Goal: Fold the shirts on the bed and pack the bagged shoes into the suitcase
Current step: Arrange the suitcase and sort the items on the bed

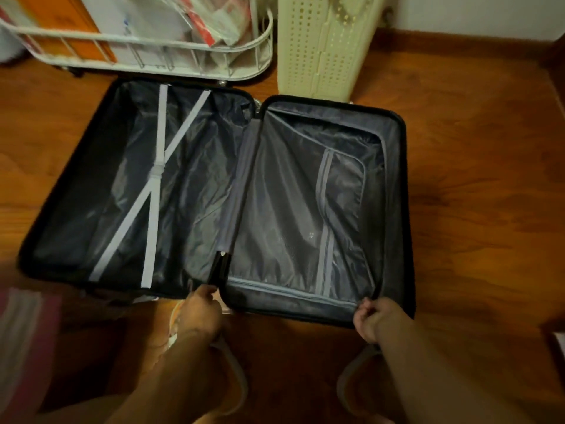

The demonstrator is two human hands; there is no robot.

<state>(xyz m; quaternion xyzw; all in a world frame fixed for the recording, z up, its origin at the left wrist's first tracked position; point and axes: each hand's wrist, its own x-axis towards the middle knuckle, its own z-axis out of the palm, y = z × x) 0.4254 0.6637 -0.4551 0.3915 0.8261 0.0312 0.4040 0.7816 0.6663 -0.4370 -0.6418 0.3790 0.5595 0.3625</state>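
Note:
A black suitcase (397, 154) lies wide open on the wooden floor. Its left half is lined in dark fabric and crossed by white elastic straps (156, 175). Its right half is covered by a grey zipped divider (305, 215). My left hand (200, 310) grips the near rim at the hinge between the two halves. My right hand (371, 316) pinches the near right corner of the divider, by its zip. Both halves hold nothing. No shirts or bagged shoes are in view.
A white wire trolley (171, 53) with papers and boxes stands just behind the left half. A cream perforated basket (324, 47) stands behind the right half. Pink and white fabric (21, 347) lies at the lower left. Bare wooden floor (477, 209) stretches to the right.

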